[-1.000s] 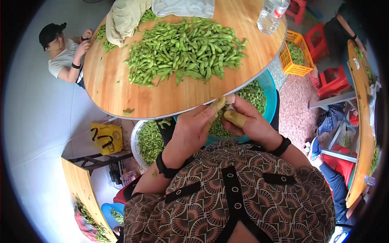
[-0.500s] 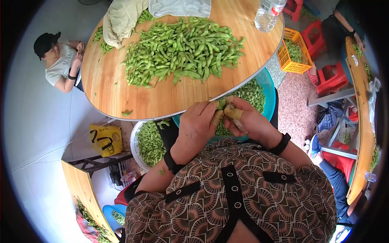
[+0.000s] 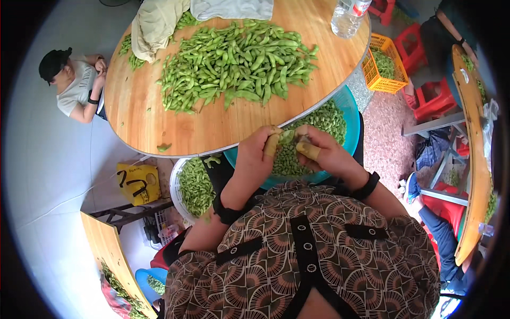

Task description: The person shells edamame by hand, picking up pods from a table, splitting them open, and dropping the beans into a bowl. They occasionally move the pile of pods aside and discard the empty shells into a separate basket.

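Observation:
Just past the table's near edge, my left hand [image 3: 256,151] pinches one end of a green soybean pod [image 3: 287,138]. My right hand [image 3: 328,155] has its thumb and fingers closed on the pod's other end; yellowish covers wrap both thumbs. Beneath the hands is a teal basin [image 3: 353,117] holding shelled green beans [image 3: 326,123], partly hidden by my hands and the table. A broad heap of unshelled soybean pods [image 3: 239,66] lies on the round wooden table [image 3: 191,133] in front of me.
Left of my lap stands a white basket [image 3: 175,183] of green pods. Cloths [image 3: 154,29] and a water bottle [image 3: 348,21] rest on the table. Right are a yellow crate [image 3: 380,82] and red stools [image 3: 433,101]. A person in a black cap [image 3: 77,85] is at the left.
My hands have drawn slightly apart, the left one shifting and turning upright, so the pod and the beans below show more. The view has shifted slightly.

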Tool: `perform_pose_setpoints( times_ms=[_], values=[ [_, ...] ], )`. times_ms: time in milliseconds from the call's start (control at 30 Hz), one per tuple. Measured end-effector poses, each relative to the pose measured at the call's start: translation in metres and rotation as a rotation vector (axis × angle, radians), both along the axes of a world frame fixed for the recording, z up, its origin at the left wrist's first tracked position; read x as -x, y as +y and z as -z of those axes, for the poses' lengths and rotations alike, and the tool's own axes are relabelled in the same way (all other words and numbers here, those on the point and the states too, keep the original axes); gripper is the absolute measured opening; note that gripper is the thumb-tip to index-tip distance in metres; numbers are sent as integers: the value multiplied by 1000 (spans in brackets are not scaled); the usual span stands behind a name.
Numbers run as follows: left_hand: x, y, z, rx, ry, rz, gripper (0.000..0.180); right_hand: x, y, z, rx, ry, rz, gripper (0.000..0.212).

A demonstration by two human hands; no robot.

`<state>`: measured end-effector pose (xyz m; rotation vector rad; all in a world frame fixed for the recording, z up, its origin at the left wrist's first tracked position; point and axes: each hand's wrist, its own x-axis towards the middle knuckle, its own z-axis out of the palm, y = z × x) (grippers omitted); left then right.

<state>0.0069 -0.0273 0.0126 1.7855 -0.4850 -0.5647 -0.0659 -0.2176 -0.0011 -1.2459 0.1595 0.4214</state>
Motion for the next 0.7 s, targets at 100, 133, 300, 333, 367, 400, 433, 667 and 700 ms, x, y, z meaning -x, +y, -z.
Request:
perform_pose_setpoints(
  times_ms=[100,133,300,333,367,400,433,667,700],
  values=[
    [2,-2,11,-54,-685,-22,14,-3,7,-1,612,-470,214,19],
    [4,-1,8,-62,-682,23,15,-5,10,-8,713,-621,250,21],
    [8,3,-8,-58,-622,145,20,-8,14,-10,812,-784,252,26],
    [10,4,-10,-47,-446,147,21,-8,14,-7,840,-767,227,25],
    [11,5,-11,-36,-270,148,23,-8,14,-6,868,-750,202,24],
    [11,6,-12,-37,-269,149,23,-7,16,-6,867,-749,203,24],
    [11,7,-12,-46,-242,150,24,-6,19,-7,838,-719,192,24],
    [13,4,-7,51,-59,56,24,-6,19,-4,723,-532,192,20],
    [11,5,-5,52,-59,57,24,-6,19,-7,724,-532,193,20]
  ],
)
